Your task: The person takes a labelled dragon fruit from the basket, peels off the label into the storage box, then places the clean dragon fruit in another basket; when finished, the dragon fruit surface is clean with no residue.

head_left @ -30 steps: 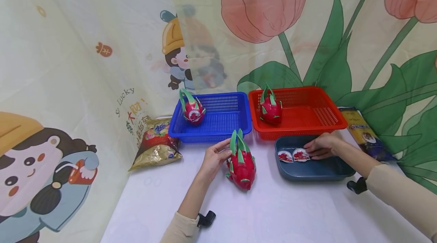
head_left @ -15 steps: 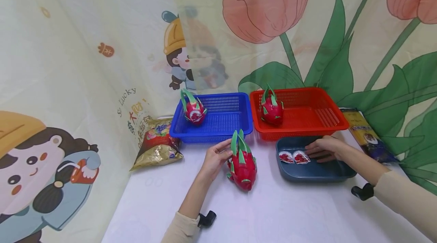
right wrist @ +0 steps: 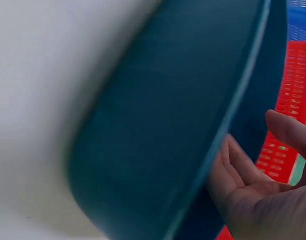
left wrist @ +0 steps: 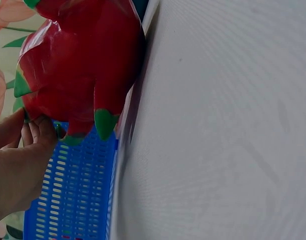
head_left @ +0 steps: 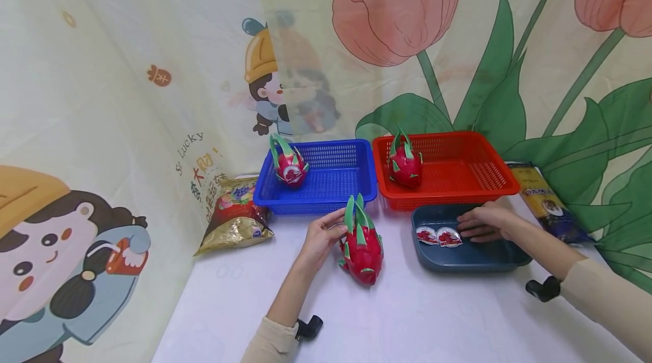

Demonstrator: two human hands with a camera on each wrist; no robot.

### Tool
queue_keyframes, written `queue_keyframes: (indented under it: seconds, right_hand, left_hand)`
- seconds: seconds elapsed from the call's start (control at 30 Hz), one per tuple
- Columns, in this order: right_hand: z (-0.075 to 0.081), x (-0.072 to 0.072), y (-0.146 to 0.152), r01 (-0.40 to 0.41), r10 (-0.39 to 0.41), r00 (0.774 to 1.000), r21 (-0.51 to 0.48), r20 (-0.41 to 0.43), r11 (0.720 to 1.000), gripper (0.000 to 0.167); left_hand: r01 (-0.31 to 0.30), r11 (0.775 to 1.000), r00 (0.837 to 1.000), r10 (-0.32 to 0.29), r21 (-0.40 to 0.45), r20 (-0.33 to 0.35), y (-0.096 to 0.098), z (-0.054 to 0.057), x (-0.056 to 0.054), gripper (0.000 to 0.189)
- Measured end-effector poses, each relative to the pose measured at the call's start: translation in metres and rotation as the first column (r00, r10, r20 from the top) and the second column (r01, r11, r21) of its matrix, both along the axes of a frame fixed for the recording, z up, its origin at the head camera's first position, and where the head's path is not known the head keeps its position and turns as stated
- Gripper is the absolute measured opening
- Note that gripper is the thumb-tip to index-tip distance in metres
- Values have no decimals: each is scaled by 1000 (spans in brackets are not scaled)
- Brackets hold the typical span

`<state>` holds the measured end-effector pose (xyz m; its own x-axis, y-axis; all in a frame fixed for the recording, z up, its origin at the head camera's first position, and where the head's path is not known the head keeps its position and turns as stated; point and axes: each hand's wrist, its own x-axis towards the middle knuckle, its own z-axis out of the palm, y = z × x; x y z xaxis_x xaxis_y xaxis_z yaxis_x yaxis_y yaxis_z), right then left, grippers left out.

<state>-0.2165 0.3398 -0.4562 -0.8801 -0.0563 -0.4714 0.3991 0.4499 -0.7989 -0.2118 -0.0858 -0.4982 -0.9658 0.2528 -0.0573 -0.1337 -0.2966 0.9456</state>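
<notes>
- In the right wrist view, the rim of your dark tray (head_left: 471, 267) hides some fingertips of your right hand (head_left: 485, 221).
- That tray is blurred there and runs off the top and bottom edges.
- The print on your two labels (head_left: 449, 237) is too small to read.
- The left wrist view cuts off the top of your near dragon fruit (head_left: 364, 255) and part of your left hand (head_left: 321, 239).
- Your right sleeve (head_left: 601, 300) leaves the head view.

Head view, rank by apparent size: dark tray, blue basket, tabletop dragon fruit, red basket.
1. Red basket
2. Blue basket and dark tray: too close to rank, tray nearer camera
3. Tabletop dragon fruit
</notes>
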Motion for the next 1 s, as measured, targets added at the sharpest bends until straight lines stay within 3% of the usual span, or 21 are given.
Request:
queue_keyframes:
  seconds: [0.13,0.27,0.5,0.7,1.0]
  right_hand:
    - [9,1,-5,-19,18,999,-18,-47,1000,53]
    - [23,1,-20,-129,125,989,-45,-79,991,56]
    - [49,-4,-68,-300,286,951,-126,-116,946,58]
    - [48,-13,-106,-363,338,929,-205,-150,909,54]
    - [33,-20,-157,-331,310,944,-289,-115,898,54]
  left_hand:
    - [-2,1000,1000,2,-3,7,-2,0,1,48]
    - [0,1000,1000,0,-19,1,-4,0,2,48]
    - [3,1000,1000,-3,-12,2,-4,1,2,48]
    - [26,1000,999,-26,-6,-21,-1,1,0,48]
    - [28,999,999,-29,-19,-28,-1,1,1,47]
